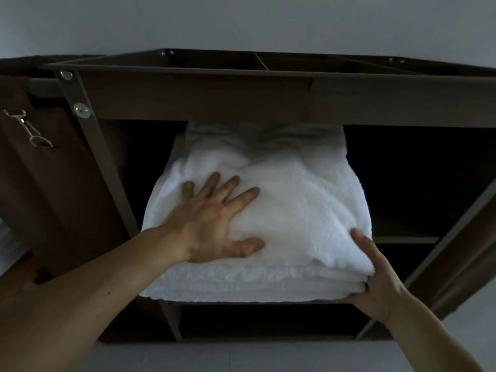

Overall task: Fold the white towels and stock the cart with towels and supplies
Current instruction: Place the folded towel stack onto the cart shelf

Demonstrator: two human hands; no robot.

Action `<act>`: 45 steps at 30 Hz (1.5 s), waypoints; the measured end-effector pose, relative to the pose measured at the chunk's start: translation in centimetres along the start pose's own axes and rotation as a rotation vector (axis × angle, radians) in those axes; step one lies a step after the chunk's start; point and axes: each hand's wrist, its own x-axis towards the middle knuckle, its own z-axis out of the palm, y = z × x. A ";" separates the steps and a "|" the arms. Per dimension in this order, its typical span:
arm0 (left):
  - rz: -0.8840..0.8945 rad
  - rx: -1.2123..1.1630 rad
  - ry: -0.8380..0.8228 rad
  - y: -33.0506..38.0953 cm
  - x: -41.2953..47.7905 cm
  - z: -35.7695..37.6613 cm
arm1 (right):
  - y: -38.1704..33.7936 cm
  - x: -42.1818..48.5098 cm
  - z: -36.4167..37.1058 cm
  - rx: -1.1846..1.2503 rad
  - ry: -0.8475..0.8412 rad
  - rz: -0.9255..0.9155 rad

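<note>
A thick stack of folded white towels lies half inside the upper shelf opening of a dark brown cart, its front edge hanging out toward me. My left hand lies flat on top of the stack, fingers spread, pressing down. My right hand grips the stack's front right corner, thumb on top and fingers underneath. The back of the stack is in shadow under the cart's top tray.
The cart's top tray has dividers. A dark shelf space opens to the right of the towels, and a lower shelf sits beneath. A metal hook hangs on the left side panel. Grey floor lies below.
</note>
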 end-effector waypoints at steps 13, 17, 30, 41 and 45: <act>0.288 0.494 0.570 -2.1 -2.4 10.4 | -8.6 3.9 5.2 -0.108 0.208 0.031; 0.327 0.572 0.652 -4.2 0.3 8.2 | -10.1 5.8 5.7 -0.119 0.218 0.018; 0.230 0.414 0.601 -7.2 3.7 5.7 | -9.5 10.4 7.6 -0.223 0.101 -0.023; 0.022 0.267 0.387 -7.9 6.1 2.9 | -8.4 10.6 8.4 -0.277 0.214 -0.128; 0.046 0.335 0.529 -9.1 5.4 4.0 | -7.6 11.7 9.6 -0.239 0.118 -0.360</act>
